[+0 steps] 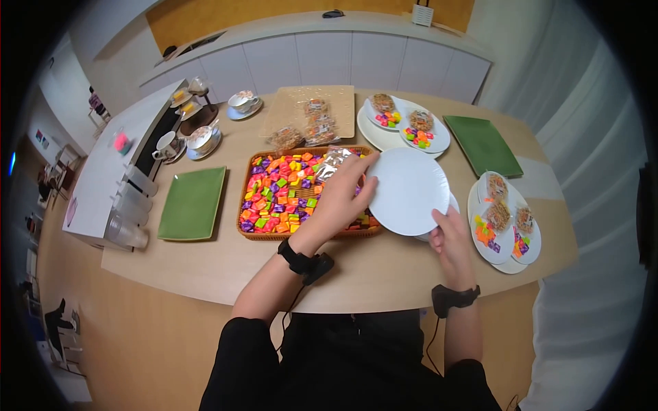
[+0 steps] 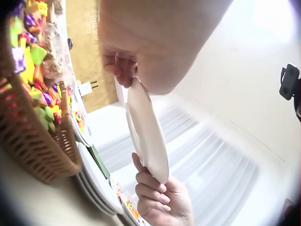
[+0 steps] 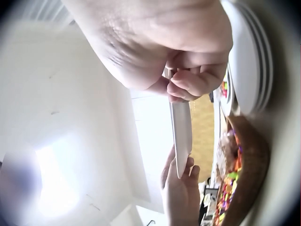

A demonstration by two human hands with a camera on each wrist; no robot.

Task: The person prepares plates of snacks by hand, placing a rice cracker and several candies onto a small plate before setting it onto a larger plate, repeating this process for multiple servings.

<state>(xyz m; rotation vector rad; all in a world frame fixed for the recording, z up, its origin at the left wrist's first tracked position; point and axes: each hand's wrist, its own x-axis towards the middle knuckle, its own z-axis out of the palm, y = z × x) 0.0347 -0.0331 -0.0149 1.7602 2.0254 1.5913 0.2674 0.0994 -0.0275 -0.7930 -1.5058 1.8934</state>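
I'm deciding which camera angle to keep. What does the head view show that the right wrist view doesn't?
Only the head view: black sleeves, the right green plate and the snack-laden plates at the table's right end.
Only the right wrist view: bright glare and the layered rims of a white plate stack.
Both: left hand and right hand holding a white plate, plus the candy basket.

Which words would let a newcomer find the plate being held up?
On the pale table, find the wicker basket of bright pieces. Just right of it, look between the left hand and the right hand. The round white plate is the only one held aloft, unlike the stacked plates below.
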